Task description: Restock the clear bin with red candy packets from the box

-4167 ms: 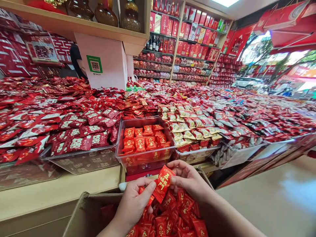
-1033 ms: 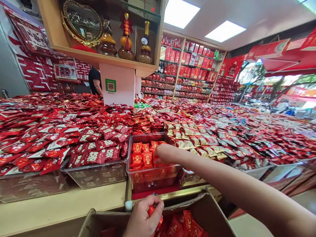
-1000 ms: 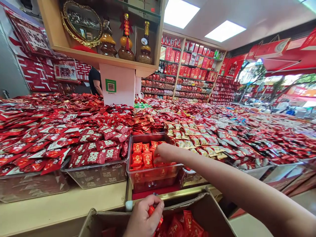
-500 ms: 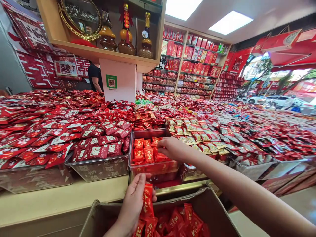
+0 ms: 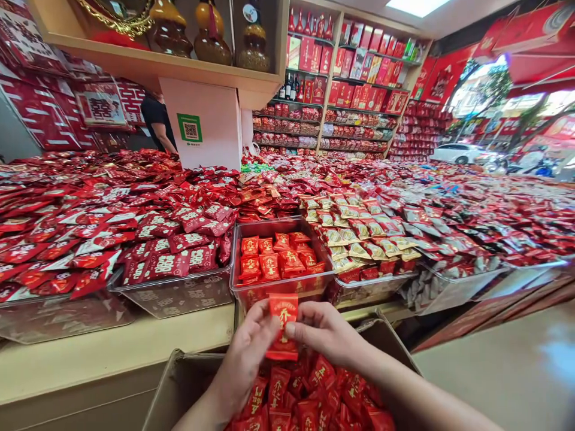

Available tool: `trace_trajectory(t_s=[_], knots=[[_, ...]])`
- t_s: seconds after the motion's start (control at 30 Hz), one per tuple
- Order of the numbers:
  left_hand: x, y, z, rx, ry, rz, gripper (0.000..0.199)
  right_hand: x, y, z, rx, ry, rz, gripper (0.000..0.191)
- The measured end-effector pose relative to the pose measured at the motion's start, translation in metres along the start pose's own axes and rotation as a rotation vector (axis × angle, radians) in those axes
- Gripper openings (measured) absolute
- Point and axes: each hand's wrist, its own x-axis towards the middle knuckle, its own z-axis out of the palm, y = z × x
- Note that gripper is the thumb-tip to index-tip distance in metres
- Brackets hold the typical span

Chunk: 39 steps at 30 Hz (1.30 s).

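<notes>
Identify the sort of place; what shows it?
Probably a shop selling wrapped sweets or snacks: small wrapped packets heaped in clear bins, red boxes and bottles lining wall shelves, and a green-bordered QR code sign.

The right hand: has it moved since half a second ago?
Yes. Judged against the clear bin, the right hand has come back toward the camera: from over the bin to its near side, above the cardboard box.

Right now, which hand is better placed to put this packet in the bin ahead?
Probably the right hand: it and the left hand grip the packet, but only it reached over the bin earlier.
</notes>
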Motion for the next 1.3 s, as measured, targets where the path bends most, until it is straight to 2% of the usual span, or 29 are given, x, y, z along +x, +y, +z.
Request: trace_trajectory(t_s=[0.07,0.23,0.4,0.6,0.73,0.9,1.03,1.1,1.17,1.3], knots=[[0.002,0.000,0.000,0.179,-0.099,-0.001,0.038,0.000,0.000,-0.008,0.095,0.021,0.046,0.032],[0.005,-0.005,0.001,0.285,-0.158,-0.068,0.034,-0.003,0.001,-0.017,0.082,0.139,-0.101,0.027],[0.005,-0.010,0.002,0.192,-0.125,-0.161,0.029,-0.005,0.000,-0.021,0.156,0.153,-0.061,0.027],[0.001,-0.011,0.014,0.025,0.029,-0.191,0.023,-0.004,-0.002,-0.019,0.179,0.223,-0.069,0.028],[-0.001,-0.012,0.015,-0.047,0.015,-0.214,0.021,-0.008,-0.002,-0.017,0.176,0.219,-0.063,0.029],[0.001,-0.022,0.006,0.042,-0.054,-0.194,0.024,-0.006,-0.019,-0.029,-0.003,0.318,-0.168,0.023],[0.001,-0.033,-0.001,0.423,-0.143,-0.149,0.028,0.021,-0.048,-0.047,-0.088,0.439,-0.357,0.018],[0.000,-0.038,-0.003,0.600,-0.172,-0.154,0.026,0.040,-0.058,-0.052,-0.222,0.415,-0.439,0.014],[-0.001,-0.042,-0.004,0.693,-0.195,-0.168,0.024,0.058,-0.063,-0.053,-0.436,0.347,-0.454,0.012],[-0.001,-0.042,-0.006,0.781,-0.227,-0.159,0.024,0.078,-0.066,-0.048,-0.797,0.187,-0.329,0.013]])
